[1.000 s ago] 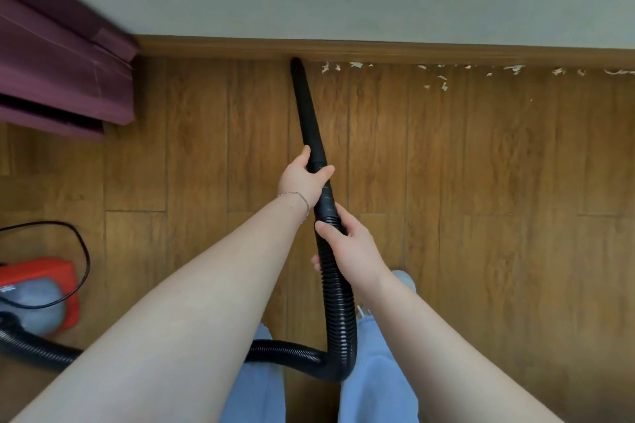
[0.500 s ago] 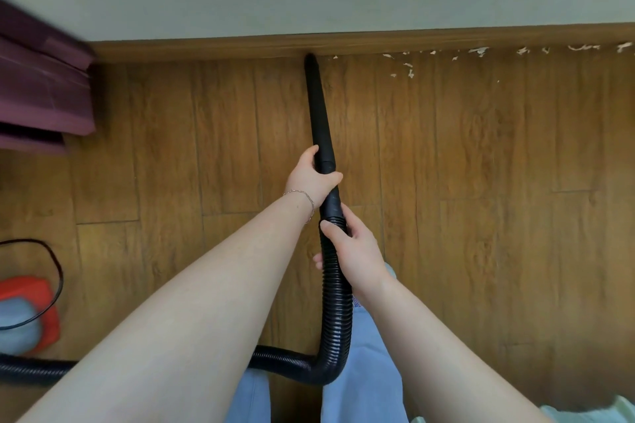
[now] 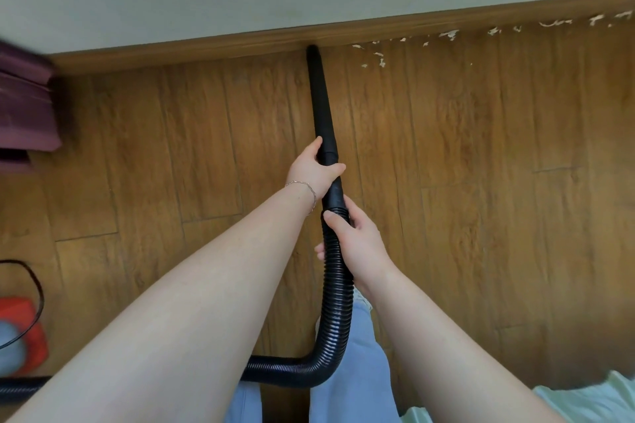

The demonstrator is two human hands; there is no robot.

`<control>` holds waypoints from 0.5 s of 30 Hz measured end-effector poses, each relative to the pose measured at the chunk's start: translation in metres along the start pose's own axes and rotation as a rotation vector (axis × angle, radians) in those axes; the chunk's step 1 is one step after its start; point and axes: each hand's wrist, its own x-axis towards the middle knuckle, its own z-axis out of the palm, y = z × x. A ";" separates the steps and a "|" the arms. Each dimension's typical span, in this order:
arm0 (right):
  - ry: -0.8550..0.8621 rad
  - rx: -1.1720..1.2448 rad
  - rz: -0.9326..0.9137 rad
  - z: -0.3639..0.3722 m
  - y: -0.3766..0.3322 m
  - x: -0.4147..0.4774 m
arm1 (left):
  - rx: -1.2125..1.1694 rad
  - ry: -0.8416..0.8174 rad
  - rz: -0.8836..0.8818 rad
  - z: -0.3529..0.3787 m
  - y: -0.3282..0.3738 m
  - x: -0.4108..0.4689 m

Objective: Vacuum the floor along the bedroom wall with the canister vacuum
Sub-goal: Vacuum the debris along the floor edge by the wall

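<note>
Gripping the black nozzle with left hand, ribbed hose with right hand; tip against the baseboard, near white scraps. Risks missing scraps if swept too fast.

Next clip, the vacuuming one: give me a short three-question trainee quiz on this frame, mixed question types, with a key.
1. True or false: the white scraps lie left of the nozzle.
2. The right hand grips: A the ribbed hose, B a broom, C nothing.
3. Fill in: the red canister sits on the person's ____ side.
Key: 1 false; 2 A; 3 left.
</note>
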 end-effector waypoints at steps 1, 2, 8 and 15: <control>-0.003 0.009 -0.004 -0.003 -0.001 0.000 | -0.003 0.000 0.001 0.002 0.002 0.000; -0.006 0.020 -0.008 -0.005 -0.001 0.000 | -0.007 0.001 0.002 0.005 0.003 0.001; 0.006 0.045 -0.047 -0.017 0.000 0.001 | -0.002 0.000 0.032 0.021 0.006 0.000; 0.056 -0.030 -0.086 -0.037 0.001 0.006 | 0.091 -0.064 0.062 0.043 0.015 0.000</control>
